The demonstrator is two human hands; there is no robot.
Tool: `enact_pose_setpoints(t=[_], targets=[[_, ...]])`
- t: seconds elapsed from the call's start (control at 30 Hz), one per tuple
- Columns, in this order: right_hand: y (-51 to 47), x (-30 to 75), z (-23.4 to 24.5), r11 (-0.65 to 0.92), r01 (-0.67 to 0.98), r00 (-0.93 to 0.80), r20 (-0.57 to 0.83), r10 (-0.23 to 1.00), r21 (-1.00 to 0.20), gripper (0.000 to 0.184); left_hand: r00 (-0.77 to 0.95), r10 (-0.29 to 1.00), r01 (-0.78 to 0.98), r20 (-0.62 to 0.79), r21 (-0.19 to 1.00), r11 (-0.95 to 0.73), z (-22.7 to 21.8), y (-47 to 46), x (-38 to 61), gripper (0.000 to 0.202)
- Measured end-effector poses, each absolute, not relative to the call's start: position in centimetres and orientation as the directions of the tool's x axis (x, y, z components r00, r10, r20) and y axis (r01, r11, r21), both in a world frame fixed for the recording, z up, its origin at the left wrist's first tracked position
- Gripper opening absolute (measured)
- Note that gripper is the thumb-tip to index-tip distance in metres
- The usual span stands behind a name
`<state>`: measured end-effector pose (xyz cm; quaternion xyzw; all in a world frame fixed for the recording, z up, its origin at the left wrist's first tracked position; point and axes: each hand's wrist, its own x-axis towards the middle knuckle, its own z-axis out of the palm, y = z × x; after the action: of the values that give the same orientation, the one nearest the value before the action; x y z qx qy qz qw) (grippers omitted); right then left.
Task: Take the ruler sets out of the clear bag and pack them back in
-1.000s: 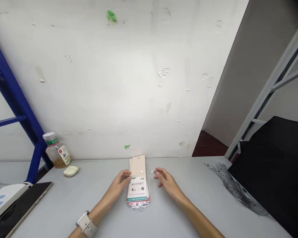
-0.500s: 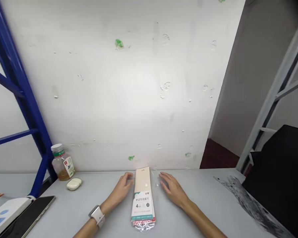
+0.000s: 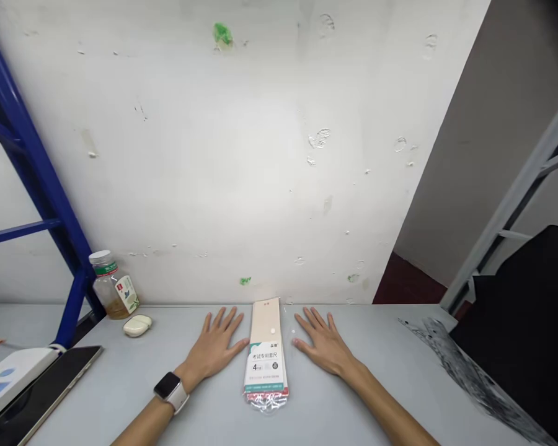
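We note left hand (image 3: 214, 348) and right hand (image 3: 324, 345) just uncurled, now flat, fingers spread and released, holding nothing, flanking the ruler packet (image 3: 266, 356) at the back edge of the desk (image 3: 381, 384).

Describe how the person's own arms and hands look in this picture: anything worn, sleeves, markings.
Both arms are bare as far as the picture shows, with no sleeves and no gloves. The left hand has a smartwatch at the wrist: a dark, rounded-rectangle face on a pale band. The right hand and its wrist carry nothing. No rings or markings show on either hand.
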<state>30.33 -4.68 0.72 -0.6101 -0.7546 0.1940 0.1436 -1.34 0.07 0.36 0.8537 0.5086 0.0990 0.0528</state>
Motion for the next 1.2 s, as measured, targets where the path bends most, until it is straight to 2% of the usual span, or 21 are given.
enact_pose_setpoints(t=[0.3,0.53,0.8,1.0,1.2], targets=[[-4.7,30.3,0.7,0.185,0.856,-0.209,0.005,0.978,-0.482,0.071,0.466,0.877,0.857,0.117,0.187,-0.480,0.4,0.1,-1.4,0.070],[-4.8,30.3,0.8,0.175,0.851,-0.202,-0.001,0.979,-0.495,0.071,0.454,0.889,0.874,0.063,0.162,-0.458,1.0,-0.2,-1.2,0.074],[-5.2,30.0,1.8,0.163,0.912,-0.204,-0.072,0.976,-0.377,0.073,0.452,0.890,0.883,0.061,0.110,-0.456,1.0,-0.2,-1.0,0.073],[-5.0,30.1,1.1,0.184,0.913,-0.218,-0.055,0.974,-0.364,0.074,0.468,0.877,0.874,0.111,0.085,-0.478,0.3,-0.1,-1.4,0.070],[-4.6,30.4,0.1,0.185,0.916,-0.214,-0.044,0.976,-0.355,0.073,0.473,0.876,0.874,0.095,0.074,-0.480,0.4,-0.3,-1.3,0.070]])
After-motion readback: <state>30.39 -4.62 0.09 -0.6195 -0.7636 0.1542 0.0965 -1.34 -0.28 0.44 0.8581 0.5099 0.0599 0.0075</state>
